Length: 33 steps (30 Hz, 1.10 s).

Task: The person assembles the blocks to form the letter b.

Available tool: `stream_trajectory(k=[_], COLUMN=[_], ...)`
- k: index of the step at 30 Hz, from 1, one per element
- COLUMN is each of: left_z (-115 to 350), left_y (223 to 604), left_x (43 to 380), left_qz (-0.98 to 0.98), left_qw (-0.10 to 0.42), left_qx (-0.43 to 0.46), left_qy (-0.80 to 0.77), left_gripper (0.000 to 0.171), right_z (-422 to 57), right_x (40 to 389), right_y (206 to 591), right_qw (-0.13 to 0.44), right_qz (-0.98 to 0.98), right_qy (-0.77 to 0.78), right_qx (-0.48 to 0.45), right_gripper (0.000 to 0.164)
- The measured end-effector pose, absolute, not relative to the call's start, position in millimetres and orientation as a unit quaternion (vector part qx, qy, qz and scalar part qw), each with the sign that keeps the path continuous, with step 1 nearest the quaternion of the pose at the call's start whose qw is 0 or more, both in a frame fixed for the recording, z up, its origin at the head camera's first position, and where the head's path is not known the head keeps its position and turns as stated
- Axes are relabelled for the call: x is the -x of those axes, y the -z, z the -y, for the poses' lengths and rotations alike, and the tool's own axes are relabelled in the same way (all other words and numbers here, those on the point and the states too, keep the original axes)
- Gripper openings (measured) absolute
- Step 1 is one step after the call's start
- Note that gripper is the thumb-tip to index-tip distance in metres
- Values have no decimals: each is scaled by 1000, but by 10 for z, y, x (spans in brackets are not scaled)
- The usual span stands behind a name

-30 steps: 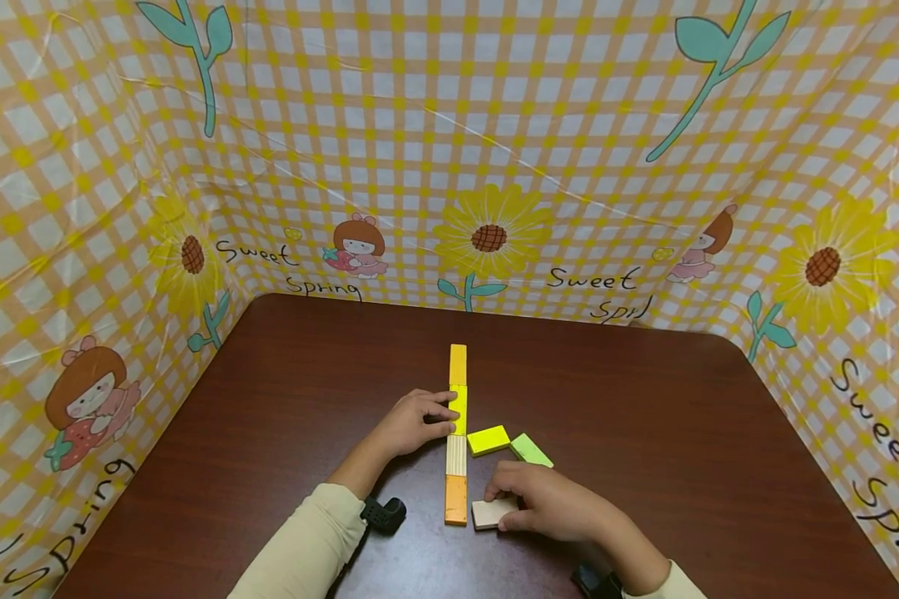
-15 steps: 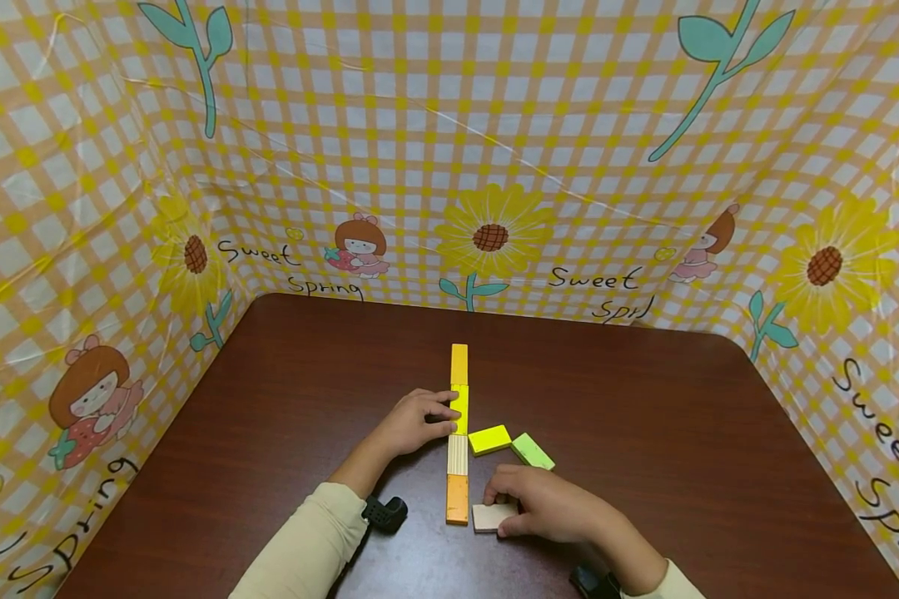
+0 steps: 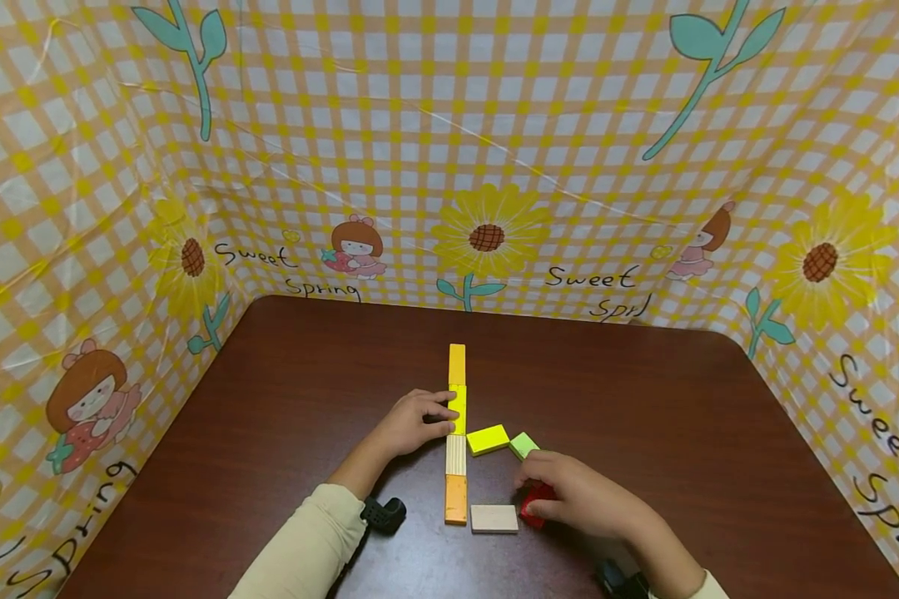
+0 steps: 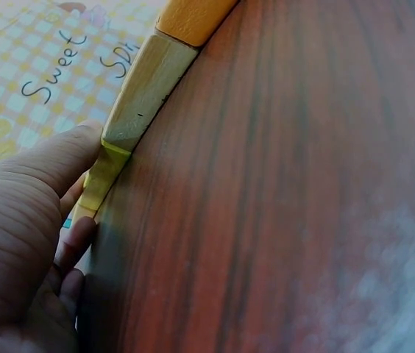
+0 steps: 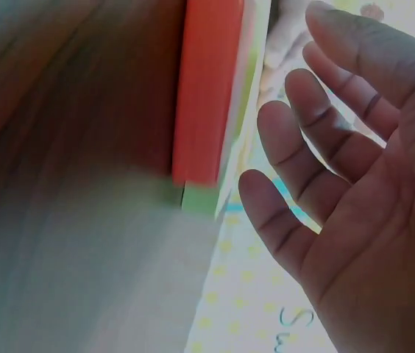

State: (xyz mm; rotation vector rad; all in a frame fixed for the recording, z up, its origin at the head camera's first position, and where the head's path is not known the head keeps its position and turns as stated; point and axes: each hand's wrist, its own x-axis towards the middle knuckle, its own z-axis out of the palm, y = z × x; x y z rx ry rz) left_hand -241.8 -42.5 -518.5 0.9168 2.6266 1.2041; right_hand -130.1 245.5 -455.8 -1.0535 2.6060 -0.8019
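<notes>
In the head view, my left hand [image 3: 414, 424] touches a yellow block [image 3: 457, 409] in a straight row with its fingertips and thumb. That row also has an amber block [image 3: 457, 363] at the far end, a striped wooden block [image 3: 456, 455] and an orange block [image 3: 455, 499] at the near end. My right hand [image 3: 588, 497] is over a red block [image 3: 533, 507], partly covering it. The right wrist view shows loosely bent fingers apart from that red block [image 5: 207, 88]. A pale wooden block [image 3: 494, 519] lies left of the red one.
Another yellow block [image 3: 488, 440] lies slanted just right of the row. Beside it is a light green block [image 3: 524, 446], partly behind my right hand. The dark brown table [image 3: 307, 358] is bordered by a checked cloth [image 3: 389, 150] at the back and sides.
My right hand has let go of the pale wooden block and moved right, over the red block, which now shows. My left hand has stayed on the yellow block.
</notes>
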Motion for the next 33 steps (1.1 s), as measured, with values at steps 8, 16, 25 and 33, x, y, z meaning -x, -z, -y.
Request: stream_trajectory(k=[8,16,25,33], left_z=[447,427,423,422], left_y=[5205,5207,5196,5205], left_x=[2419,2416,2417,2418], left_qz=[-864,-861,-864,-865], left_qw=[48,47,48,46], left_qx=[-303,-307,-302,-298], left_qy=[-400,-402,-400,-402], left_gripper=[26,25,26,25], right_z=[-2602,-2547,-2509,-2560], right_x=[1243,1235,1235,1259], right_y=[4582,4617,4641,4635], right_qw=[105,81,62,63], right_qz=[-895,-901,-900,-902], right_qy=[254,224,227,240], right_qx=[352,362,368,353], right_gripper=[19,19,18,18])
